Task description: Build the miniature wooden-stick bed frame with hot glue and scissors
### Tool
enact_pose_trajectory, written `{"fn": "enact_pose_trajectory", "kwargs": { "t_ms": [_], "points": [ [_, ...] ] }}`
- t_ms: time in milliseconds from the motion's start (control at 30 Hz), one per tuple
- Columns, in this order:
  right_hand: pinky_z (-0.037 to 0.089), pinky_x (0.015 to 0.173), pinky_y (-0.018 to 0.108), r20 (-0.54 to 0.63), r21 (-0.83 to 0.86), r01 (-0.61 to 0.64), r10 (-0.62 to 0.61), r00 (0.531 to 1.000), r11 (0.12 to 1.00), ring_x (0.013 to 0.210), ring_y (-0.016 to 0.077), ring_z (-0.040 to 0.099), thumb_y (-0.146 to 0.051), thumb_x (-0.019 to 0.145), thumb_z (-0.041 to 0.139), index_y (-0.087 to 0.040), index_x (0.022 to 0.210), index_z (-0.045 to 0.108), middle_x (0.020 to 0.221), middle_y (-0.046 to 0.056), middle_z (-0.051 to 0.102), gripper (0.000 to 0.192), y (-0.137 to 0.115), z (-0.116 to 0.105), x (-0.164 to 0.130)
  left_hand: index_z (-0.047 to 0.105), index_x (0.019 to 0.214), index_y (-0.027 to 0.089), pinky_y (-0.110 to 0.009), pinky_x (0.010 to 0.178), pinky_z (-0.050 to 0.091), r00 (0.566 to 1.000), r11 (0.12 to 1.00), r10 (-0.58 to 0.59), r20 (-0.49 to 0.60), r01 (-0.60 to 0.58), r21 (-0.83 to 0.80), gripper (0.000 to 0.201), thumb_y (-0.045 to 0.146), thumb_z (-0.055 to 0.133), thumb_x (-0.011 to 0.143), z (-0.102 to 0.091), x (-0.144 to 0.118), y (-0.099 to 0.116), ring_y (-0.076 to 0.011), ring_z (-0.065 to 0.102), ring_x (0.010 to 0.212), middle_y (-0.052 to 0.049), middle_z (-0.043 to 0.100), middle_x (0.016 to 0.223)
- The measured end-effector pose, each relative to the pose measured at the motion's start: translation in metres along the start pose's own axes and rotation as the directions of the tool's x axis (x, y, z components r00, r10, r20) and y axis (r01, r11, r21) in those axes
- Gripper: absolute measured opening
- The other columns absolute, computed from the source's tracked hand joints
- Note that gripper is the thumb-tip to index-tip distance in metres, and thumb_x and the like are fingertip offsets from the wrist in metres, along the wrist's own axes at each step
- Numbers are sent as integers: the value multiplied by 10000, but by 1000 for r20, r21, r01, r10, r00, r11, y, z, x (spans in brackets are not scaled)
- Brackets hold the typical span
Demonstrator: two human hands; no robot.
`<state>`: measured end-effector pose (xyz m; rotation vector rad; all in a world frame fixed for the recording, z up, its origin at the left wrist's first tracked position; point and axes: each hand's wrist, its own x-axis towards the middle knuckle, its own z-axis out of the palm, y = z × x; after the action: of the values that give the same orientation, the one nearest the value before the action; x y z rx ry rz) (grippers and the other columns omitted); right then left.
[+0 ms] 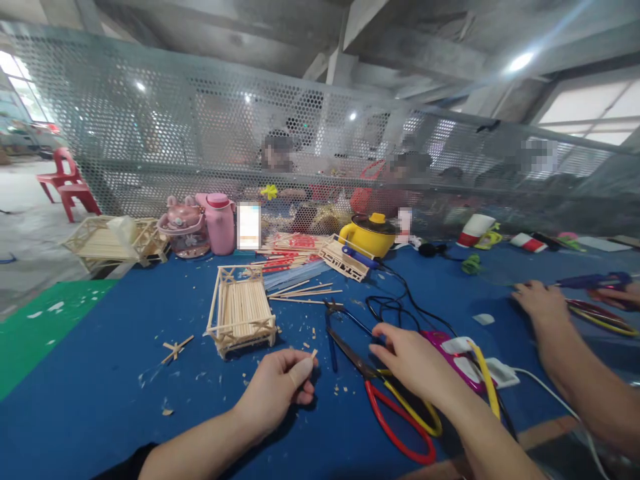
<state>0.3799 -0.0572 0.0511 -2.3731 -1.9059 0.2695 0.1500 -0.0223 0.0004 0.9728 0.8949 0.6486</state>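
Note:
My left hand (285,383) is closed in a pinch on a short piece of wooden stick (314,355) above the blue tabletop (210,433). My right hand (413,360) has its thumb and fingers apart and holds nothing that I can see. Beneath and beside it lie scissors (370,377) with one red and one yellow handle; the hand partly covers the yellow one. Blue-handled pliers (333,327) rest just left of its fingertips. Beyond my left hand stands a small bed-like frame made of wooden sticks (245,303). A few crossed sticks (176,348) lie to its left.
A co-worker's hand (540,303) rests at the right, with a blue glue gun (593,281) in their other hand. A purple power strip (463,360) and black cords lie by my right wrist. Behind are loose sticks (305,293), a yellow pot (373,237) and a pink jug (219,223).

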Motion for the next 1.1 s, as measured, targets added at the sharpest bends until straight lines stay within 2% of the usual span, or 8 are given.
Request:
{"fn": "enact_pose_trajectory", "kwargs": {
  "t_ms": [167, 367, 567, 700, 767, 867, 967, 1100],
  "points": [
    [354, 627, 290, -51, -132, -34, 27, 998, 991, 834, 249, 628, -303, 822, 531, -214, 834, 599, 879, 87, 690, 113, -1, 6, 39, 577, 770, 111, -207, 478, 408, 998, 999, 28, 57, -26, -27, 621, 672, 698, 533, -1, -5, -4, -71, 502, 450, 42, 530, 523],
    [330, 566, 264, -75, -54, 2, -6, 997, 999, 720, 208, 631, -252, 839, 500, -203, 736, 537, 769, 64, 676, 121, 10, 29, 65, 547, 777, 119, -196, 455, 395, 995, 996, 80, 59, -77, -45, 623, 687, 677, 555, 1, -5, -5, -67, 502, 473, 39, 518, 586],
    [410, 646, 270, -298, 120, 49, -11, 955, 991, 774, 198, 641, -332, 930, 312, -202, 1040, 469, 867, 66, 675, 232, 3, 28, 61, 532, 783, 138, -225, 476, 402, 987, 988, 137, 79, -142, 56, 578, 692, 611, 637, 0, -9, -4, -91, 480, 509, 22, 500, 616],
    [442, 669, 289, -509, 309, 143, 37, 860, 940, 771, 215, 640, -452, 907, 349, -200, 1075, 519, 871, 75, 686, 348, -7, 10, 43, 597, 775, 157, -335, 811, 462, 900, 857, 432, 61, -430, 282, 353, 501, 536, 820, 3, -11, 10, -191, 564, 884, -88, 567, 930],
    [450, 695, 289, -586, 407, 200, 87, 806, 891, 777, 211, 633, -466, 898, 372, -195, 1032, 555, 891, 81, 689, 353, -14, 2, 32, 645, 803, 176, -377, 1031, 318, 832, 756, 552, 56, -527, 387, 255, 393, 522, 857, 9, -10, 20, -235, 460, 1168, -114, 512, 1189],
    [456, 694, 284, -608, 514, 229, 163, 777, 827, 759, 201, 612, -487, 890, 391, -185, 1011, 557, 886, 80, 679, 365, -27, -1, 14, 668, 865, 200, -385, 1107, 201, 810, 721, 584, 62, -552, 419, 207, 342, 518, 863, 21, -7, 32, -250, 312, 1323, -93, 386, 1394],
    [453, 608, 277, -515, 671, 248, 199, 834, 699, 646, 177, 563, -534, 865, 431, -190, 1006, 541, 755, 40, 633, 388, -39, 4, -4, 656, 833, 196, -376, 1097, 227, 818, 722, 564, 114, -556, 413, 222, 345, 496, 870, 32, -6, 39, -225, 489, 1141, -87, 581, 1137],
    [447, 552, 253, -200, 929, 180, 29, 979, 322, 592, 141, 540, -583, 792, 543, -204, 975, 544, 744, 16, 594, 420, -41, 4, -28, 638, 803, 202, -343, 1134, 104, 818, 688, 538, 204, -566, 454, 247, 350, 460, 889, 34, -17, 37, -140, 567, 737, 14, 621, 745]
  ]
}}
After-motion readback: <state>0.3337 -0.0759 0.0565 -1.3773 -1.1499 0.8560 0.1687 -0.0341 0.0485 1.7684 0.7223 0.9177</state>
